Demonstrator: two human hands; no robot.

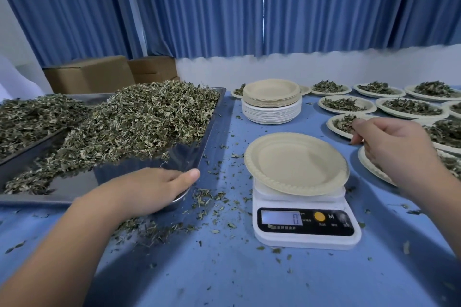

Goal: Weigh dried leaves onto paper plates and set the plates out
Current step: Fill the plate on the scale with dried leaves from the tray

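An empty tan paper plate (296,164) lies on a white kitchen scale (306,228) whose display reads 0. To its left a metal tray (74,183) holds a big heap of dried leaves (139,119). My left hand (152,190) grips the tray's near right corner, thumb on top of the rim. My right hand (391,143) hovers to the right of the scale above the filled plates (346,104), its fingers loosely curled with nothing seen in them. A stack of unused plates (272,103) stands behind the scale.
Several filled plates cover the right side of the blue table. A second tray of leaves (27,117) sits at the far left. Cardboard boxes (89,75) stand behind the trays. Leaf crumbs (204,197) litter the cloth around the scale.
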